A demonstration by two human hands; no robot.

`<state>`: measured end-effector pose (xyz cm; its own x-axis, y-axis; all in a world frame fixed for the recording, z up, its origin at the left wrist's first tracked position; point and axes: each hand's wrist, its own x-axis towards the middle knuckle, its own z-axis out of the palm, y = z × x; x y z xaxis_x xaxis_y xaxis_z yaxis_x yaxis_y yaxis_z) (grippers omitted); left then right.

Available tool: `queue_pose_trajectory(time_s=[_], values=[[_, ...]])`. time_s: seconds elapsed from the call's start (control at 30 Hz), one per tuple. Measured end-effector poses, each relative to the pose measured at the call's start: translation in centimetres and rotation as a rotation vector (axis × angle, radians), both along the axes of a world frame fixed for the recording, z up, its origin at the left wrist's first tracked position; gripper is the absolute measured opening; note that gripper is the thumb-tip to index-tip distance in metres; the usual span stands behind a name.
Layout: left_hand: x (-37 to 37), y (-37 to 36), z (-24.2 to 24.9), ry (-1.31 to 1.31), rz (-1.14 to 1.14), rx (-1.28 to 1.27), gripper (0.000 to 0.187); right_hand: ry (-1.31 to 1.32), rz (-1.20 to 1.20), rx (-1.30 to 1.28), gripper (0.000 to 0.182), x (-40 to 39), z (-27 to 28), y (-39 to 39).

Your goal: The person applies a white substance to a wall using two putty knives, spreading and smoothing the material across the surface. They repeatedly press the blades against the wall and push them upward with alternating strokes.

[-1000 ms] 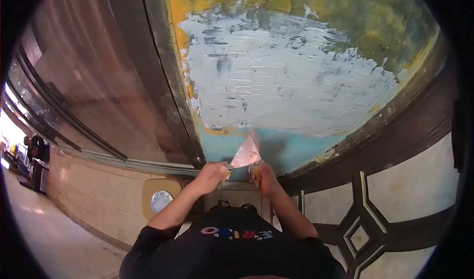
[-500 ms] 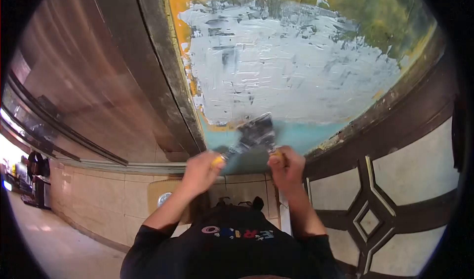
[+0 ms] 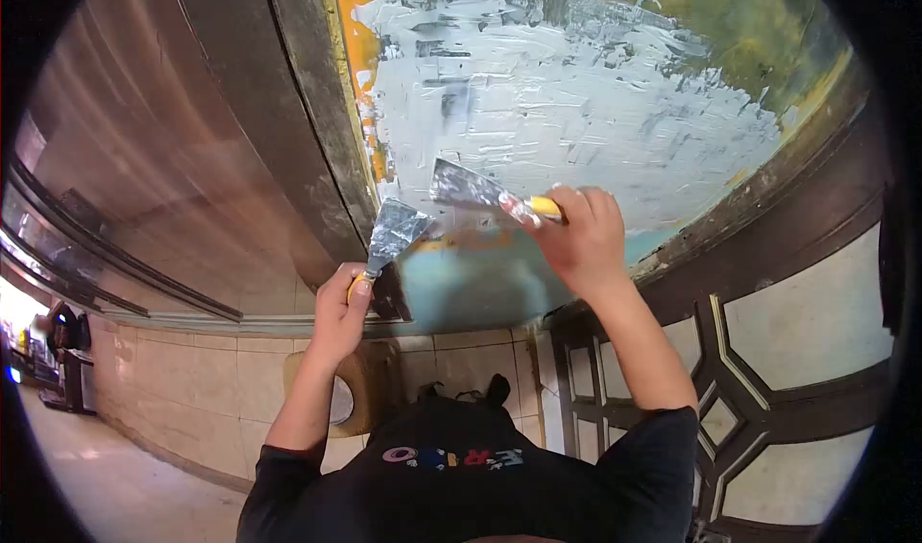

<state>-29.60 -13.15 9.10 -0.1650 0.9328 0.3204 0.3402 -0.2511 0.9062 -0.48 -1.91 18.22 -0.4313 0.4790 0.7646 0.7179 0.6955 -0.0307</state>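
Note:
My left hand [image 3: 341, 311] is closed around the yellow handle of a putty knife [image 3: 395, 230], its wide blade pointing up and smeared with white paste. Higher and to the right, my right hand [image 3: 584, 241] grips the yellow handle of a second putty knife [image 3: 465, 184], whose smeared blade points left in front of the wall. The two blades are apart. Behind them, rough white paste [image 3: 538, 101] covers much of a yellow, green and pale blue wall panel [image 3: 480, 289]. Whether the right blade touches the wall I cannot tell.
A dark wooden frame [image 3: 327, 149] with glass borders the panel on the left. At the right stands a dark door with pale panels [image 3: 802, 327]. A brown stool or box [image 3: 370, 389] with a round item is on the tiled floor [image 3: 192, 375].
The two knives, close together before, have separated. My right hand has moved up and its blade has swung left. My left hand has moved left, its blade now pointing up.

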Motion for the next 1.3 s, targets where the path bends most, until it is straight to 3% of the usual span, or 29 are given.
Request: queue_pose_trajectory(time_s=[0.03, 0.1, 0.23, 0.37, 0.5, 0.57, 0.67, 0.8, 1.0, 1.13, 1.23, 1.3], values=[[0.1, 0.1, 0.3, 0.019, -0.006, 0.000, 0.028, 0.000, -0.001, -0.005, 0.030, 0.3, 0.4, 0.2], [0.1, 0.1, 0.3, 0.041, -0.016, -0.002, 0.028, -0.297, -0.005, 0.166, 0.030, 1.4, 1.6, 0.7], [-0.3, 0.1, -0.8, 0.007, -0.011, -0.033, 0.026, -0.371, -0.159, 0.261, 0.028, 5.8, 1.6, 1.1], [-0.3, 0.3, -0.7, 0.007, -0.009, -0.029, 0.025, -0.370, -0.172, 0.251, 0.032, 7.8, 2.2, -0.1], [0.7, 1.2, -0.1, 0.013, -0.029, -0.028, 0.025, -0.279, -0.036, 0.304, 0.039, 2.9, 1.8, 0.4], [1.0, 1.8, 0.3, 0.039, -0.042, 0.027, 0.025, -0.150, 0.011, 0.209, 0.038, 1.1, 0.9, 1.4], [1.1, 2.4, 0.6, 0.102, -0.017, 0.096, 0.027, -0.328, -0.051, 0.210, 0.040, 3.1, 1.6, 1.9], [1.1, 2.2, 0.1, 0.055, -0.056, 0.065, 0.027, -0.328, -0.107, 0.162, 0.039, 8.3, -0.5, 0.9], [5.8, 3.8, 3.7, -0.063, -0.138, 0.055, 0.028, 0.284, -0.113, -0.112, 0.032, 8.8, -6.9, -2.1], [9.4, 6.5, 4.3, -0.066, -0.123, 0.007, 0.035, 0.423, -0.104, -0.144, 0.031, 6.2, -9.5, -2.9], [9.9, 7.1, 1.3, -0.115, -0.085, -0.032, 0.029, 0.465, -0.020, -0.124, 0.029, 4.6, -10.2, -3.3], [10.4, 6.8, -0.8, -0.155, -0.067, 0.000, 0.036, 0.450, 0.023, -0.091, 0.028, 3.7, -9.6, -3.2]])
